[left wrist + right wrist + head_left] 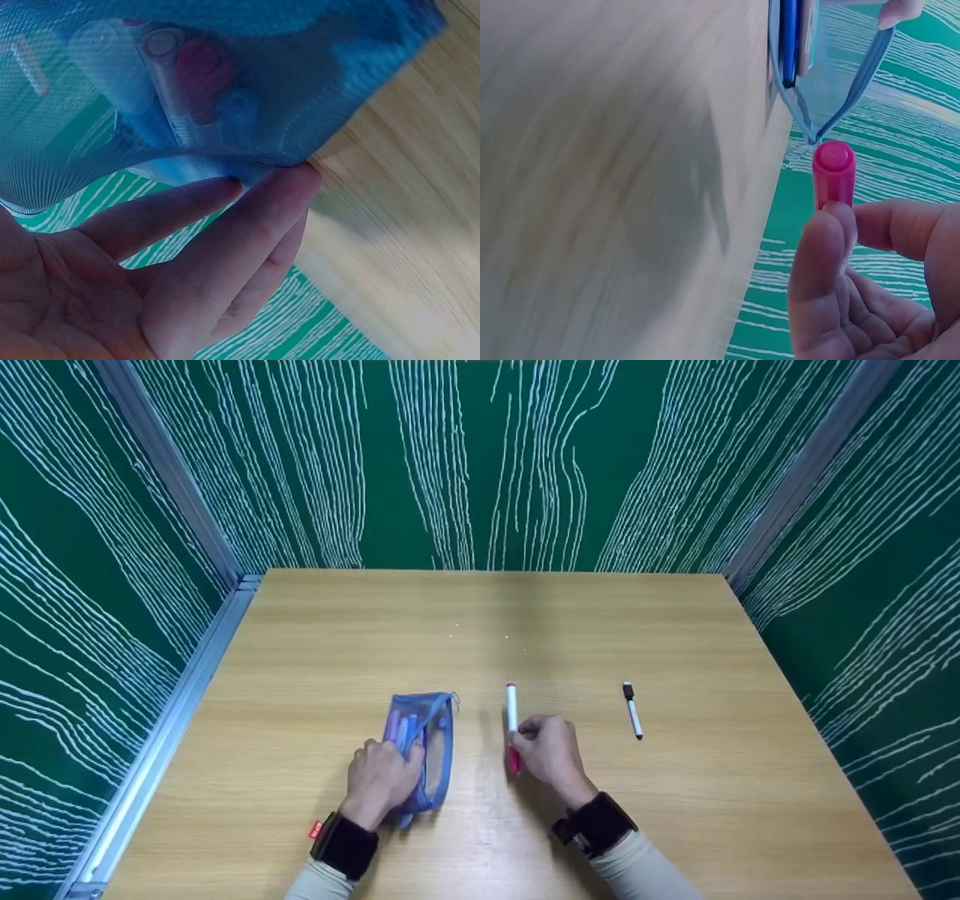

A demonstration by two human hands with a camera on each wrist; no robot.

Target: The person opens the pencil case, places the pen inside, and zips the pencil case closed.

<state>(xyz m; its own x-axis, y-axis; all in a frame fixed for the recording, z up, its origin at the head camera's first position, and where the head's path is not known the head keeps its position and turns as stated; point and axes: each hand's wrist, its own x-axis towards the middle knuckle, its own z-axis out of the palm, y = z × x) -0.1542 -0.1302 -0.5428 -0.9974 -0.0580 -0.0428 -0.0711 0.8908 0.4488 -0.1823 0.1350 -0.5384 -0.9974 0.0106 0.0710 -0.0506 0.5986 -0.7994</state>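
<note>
My left hand (pixel 381 781) grips the near left side of a blue mesh zip pencil case (pixel 448 757), whose top gapes. Inside the case, several pens and markers show through the mesh (pixel 300 97) in the left wrist view. Between thumb and fingers, my right hand (pixel 553 750) pinches a white marker (pixel 512 706) with a pink cap, just right of the case. The marker's pink cap (pixel 833 176) points up toward the camera in the right wrist view, close to the case's open edge (pixel 870 67).
A thin white marker with a black cap (pixel 633 712) lies on the wooden table (pixel 360 622) to the right. Small white specks dot the table's middle. Green walls with white lines (pixel 637 450) enclose the back and sides, with a metal rail (pixel 187 682) along the left.
</note>
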